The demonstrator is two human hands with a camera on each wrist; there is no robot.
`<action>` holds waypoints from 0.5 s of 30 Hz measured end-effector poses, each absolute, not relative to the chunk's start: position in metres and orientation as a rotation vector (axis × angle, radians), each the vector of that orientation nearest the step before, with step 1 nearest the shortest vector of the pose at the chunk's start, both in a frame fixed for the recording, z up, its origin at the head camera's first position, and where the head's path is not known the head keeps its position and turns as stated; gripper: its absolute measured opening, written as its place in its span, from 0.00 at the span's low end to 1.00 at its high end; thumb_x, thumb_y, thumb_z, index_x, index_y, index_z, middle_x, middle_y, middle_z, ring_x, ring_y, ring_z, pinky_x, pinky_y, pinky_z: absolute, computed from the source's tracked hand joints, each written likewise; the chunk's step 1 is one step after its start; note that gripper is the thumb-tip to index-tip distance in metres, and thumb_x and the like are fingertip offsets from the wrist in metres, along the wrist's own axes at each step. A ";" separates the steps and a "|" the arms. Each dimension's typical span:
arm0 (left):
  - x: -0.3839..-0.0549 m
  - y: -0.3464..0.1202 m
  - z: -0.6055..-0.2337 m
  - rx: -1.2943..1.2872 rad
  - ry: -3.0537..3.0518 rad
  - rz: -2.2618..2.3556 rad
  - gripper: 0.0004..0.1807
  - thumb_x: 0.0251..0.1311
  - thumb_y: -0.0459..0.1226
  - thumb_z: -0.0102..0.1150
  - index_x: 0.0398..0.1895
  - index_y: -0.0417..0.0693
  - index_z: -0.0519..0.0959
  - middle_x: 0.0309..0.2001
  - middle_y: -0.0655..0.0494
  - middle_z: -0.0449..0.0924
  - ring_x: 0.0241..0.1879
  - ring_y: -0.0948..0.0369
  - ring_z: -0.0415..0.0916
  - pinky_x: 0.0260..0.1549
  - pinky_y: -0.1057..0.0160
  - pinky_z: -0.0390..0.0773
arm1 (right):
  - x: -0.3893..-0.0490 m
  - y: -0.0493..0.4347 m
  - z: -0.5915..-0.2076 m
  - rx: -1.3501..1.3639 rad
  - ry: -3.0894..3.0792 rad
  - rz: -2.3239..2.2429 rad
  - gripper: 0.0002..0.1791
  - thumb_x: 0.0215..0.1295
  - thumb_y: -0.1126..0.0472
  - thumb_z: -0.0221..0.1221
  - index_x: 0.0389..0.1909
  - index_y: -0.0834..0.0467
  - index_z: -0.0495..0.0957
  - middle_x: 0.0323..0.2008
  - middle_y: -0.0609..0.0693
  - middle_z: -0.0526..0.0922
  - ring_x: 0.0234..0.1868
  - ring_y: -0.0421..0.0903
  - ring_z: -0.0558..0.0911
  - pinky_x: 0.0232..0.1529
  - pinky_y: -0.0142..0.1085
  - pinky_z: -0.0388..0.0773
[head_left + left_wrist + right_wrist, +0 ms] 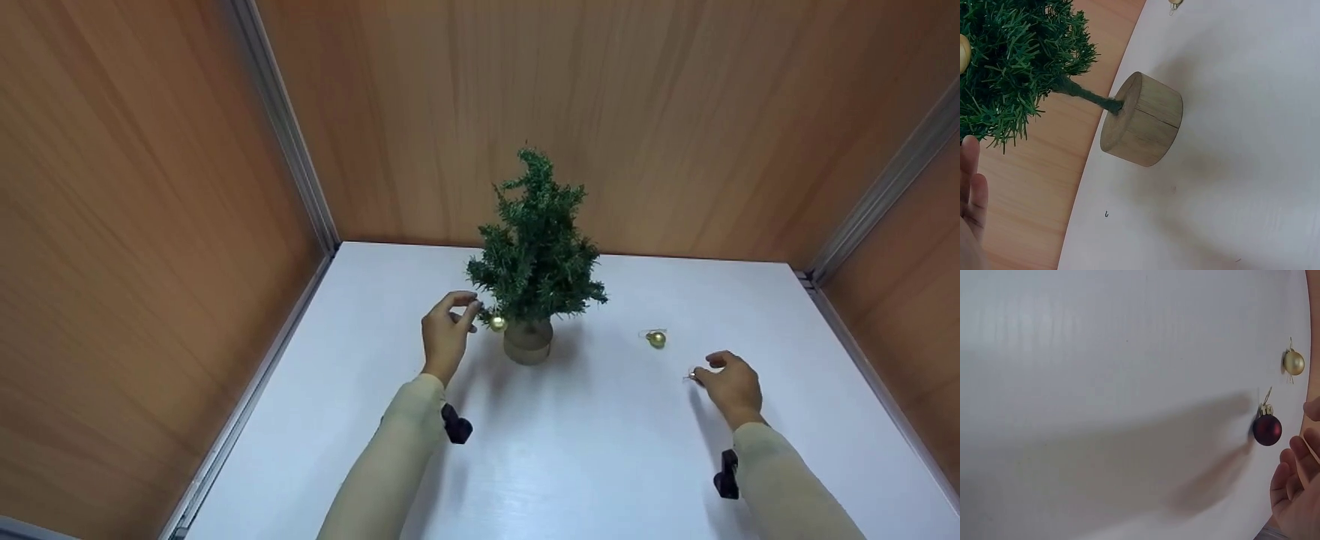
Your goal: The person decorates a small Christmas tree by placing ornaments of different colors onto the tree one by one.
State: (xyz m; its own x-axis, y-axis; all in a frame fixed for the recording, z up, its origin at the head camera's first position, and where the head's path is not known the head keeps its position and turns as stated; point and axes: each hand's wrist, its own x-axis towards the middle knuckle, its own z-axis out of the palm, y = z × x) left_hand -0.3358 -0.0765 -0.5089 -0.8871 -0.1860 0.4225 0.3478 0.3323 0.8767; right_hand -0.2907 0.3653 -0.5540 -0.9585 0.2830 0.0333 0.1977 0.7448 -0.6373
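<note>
A small green tree (536, 251) stands upright on the desk (600, 465), toward its far side. Its base, a round wooden block (1148, 126), rests flat on the desk; the side has a dark crack, and a thin stem joins it to the branches. A hanging gold ball (497, 323) is at the tree's lower left edge, close against the greenery.

The left hand (444, 337) is raised just beside that ball and the low branches. Its thumb and index fingertips are close together in the head view; whether they pinch anything cannot be told. Two other fingers (978, 194) show in the left wrist view, clear of the ball.

To the right of the tree, well apart from it, a second gold ball (657, 340) lies on the desk with a wire hook. Near it lies a dark red ball (1267, 430) with a gold cap and loop, largely hidden in the head view.

The right hand (733, 388) is just beside the red ball. Its fingers are loosely bent and spread; in the right wrist view a gap shows between them and the ball.

Both arms wear pale sleeves (390, 465), each with a small black device (726, 476) near the wrist. Wood-grained panels (600, 97) enclose the desk at the back and sides, with metal strips (289, 127) at the corners.
</note>
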 end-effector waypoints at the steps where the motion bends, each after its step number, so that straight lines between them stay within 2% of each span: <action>1: -0.336 -0.077 -0.509 -0.150 -2.153 -1.578 0.07 0.55 0.41 0.59 0.39 0.59 0.78 0.33 0.65 0.78 0.18 0.64 0.75 0.20 0.60 0.76 | -0.290 0.366 -0.555 -0.385 -2.819 1.003 0.25 0.57 0.53 0.58 0.51 0.66 0.71 0.48 0.64 0.72 0.46 0.60 0.72 0.42 0.49 0.69; 8: -0.335 -0.080 -0.511 -0.139 -2.177 -1.535 0.08 0.55 0.44 0.58 0.39 0.60 0.78 0.34 0.66 0.78 0.19 0.66 0.75 0.19 0.65 0.75 | -0.289 0.366 -0.563 -0.391 -2.834 1.014 0.25 0.58 0.55 0.58 0.52 0.65 0.70 0.50 0.64 0.71 0.48 0.60 0.72 0.42 0.49 0.68; 15: -0.336 -0.080 -0.512 -0.147 -2.181 -1.574 0.08 0.55 0.44 0.58 0.39 0.58 0.77 0.34 0.65 0.78 0.20 0.62 0.76 0.21 0.62 0.76 | -0.289 0.368 -0.572 -0.390 -2.800 0.998 0.21 0.56 0.59 0.58 0.49 0.66 0.72 0.47 0.65 0.73 0.45 0.60 0.73 0.40 0.48 0.69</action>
